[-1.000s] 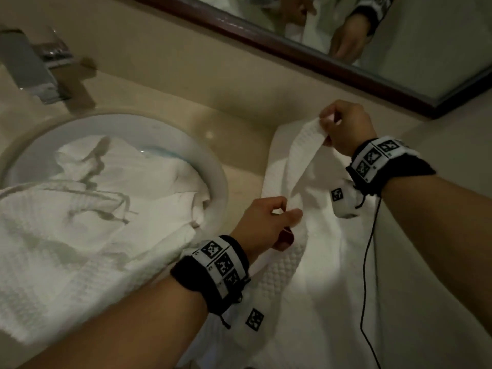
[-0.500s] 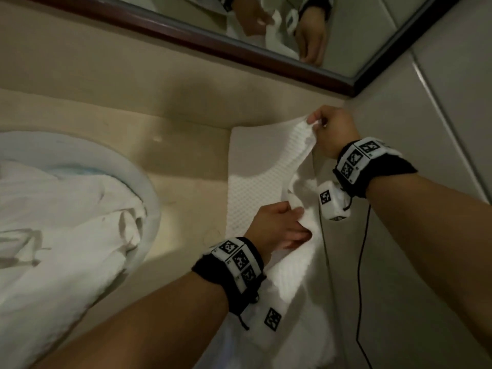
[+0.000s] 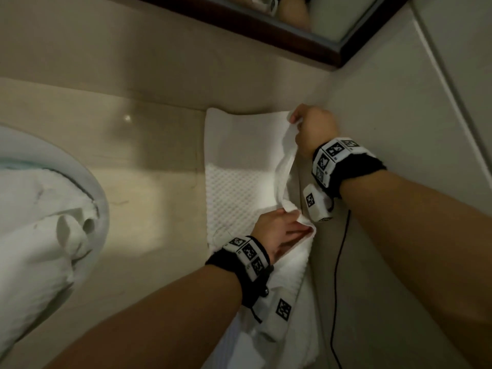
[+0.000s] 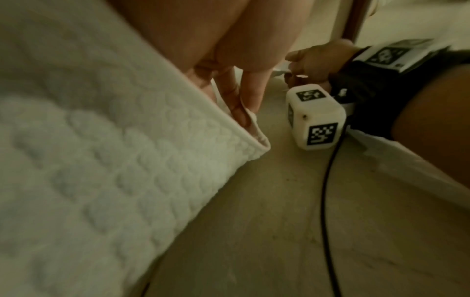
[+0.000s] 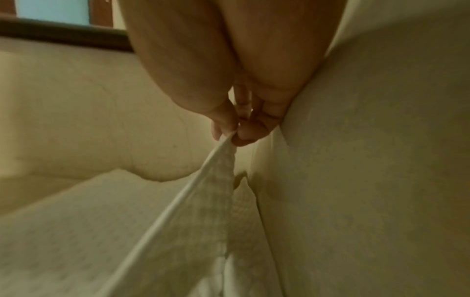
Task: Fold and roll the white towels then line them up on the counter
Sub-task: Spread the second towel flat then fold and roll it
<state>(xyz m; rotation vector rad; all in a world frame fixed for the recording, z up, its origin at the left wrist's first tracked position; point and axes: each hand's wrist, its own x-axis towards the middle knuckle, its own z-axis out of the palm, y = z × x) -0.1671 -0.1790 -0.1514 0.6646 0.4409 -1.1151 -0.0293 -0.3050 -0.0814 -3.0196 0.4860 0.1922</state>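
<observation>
A white waffle-textured towel (image 3: 234,187) lies spread on the beige counter (image 3: 149,203) beside the right wall, its near end hanging over the counter's front edge. My right hand (image 3: 300,123) pinches the towel's far right edge (image 5: 223,152) between thumb and fingers, close to the wall. My left hand (image 3: 287,230) grips the same right edge nearer to me; in the left wrist view its fingers (image 4: 239,108) hold the hem of the towel (image 4: 101,160). More white towels (image 3: 34,230) lie heaped in the sink at the left.
The round white sink (image 3: 102,206) takes up the left. A dark-framed mirror (image 3: 266,30) runs along the back wall. The tiled side wall (image 3: 399,115) stands right beside the towel. A black cable (image 3: 338,262) hangs from my right wrist.
Both hands have carried the towel's right edge rightward and down toward the wall, spreading the towel flatter on the counter. The view has swung right, so less of the sink shows.
</observation>
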